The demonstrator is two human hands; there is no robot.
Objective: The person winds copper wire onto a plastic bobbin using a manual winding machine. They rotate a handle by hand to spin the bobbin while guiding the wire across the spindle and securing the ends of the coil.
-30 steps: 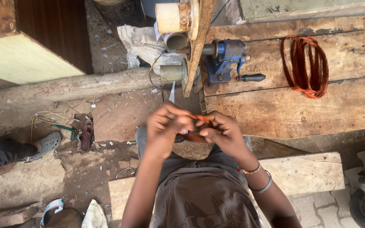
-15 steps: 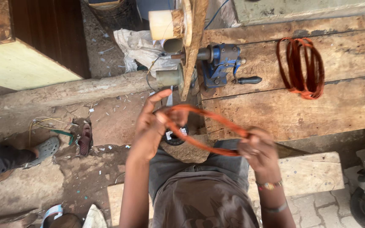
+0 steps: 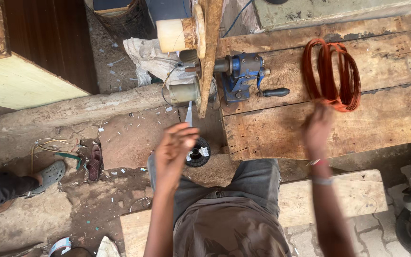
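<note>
- Right hand (image 3: 317,128): raised over the wooden bench (image 3: 357,128), blurred by motion; its fingers reach the near edge of the coil of orange-red wire (image 3: 331,74). Whether it grips the coil or only touches it cannot be told.
- Coil of orange-red wire: several loose loops lying flat on the bench planks, just beyond the right hand and touching its fingertips.
- Left hand (image 3: 174,147): held over the ground off the bench's edge, fingers bent inward and half closed; no object can be made out in it, and blur hides the fingertips.
- Black spool (image 3: 198,152): on the ground just beside the left hand, toward the right hand.
- Blue hand-cranked winder (image 3: 243,74): fixed to the bench, beyond and between the two hands; its black handle (image 3: 276,92) points toward the coil.
- Upright wooden board (image 3: 208,52): stands at the bench's edge beyond the left hand, carrying a pale cylinder (image 3: 174,34) at its far end.
- Grey sandal (image 3: 48,175): on the ground well apart from the left hand, on its outer side, worn by another person.
</note>
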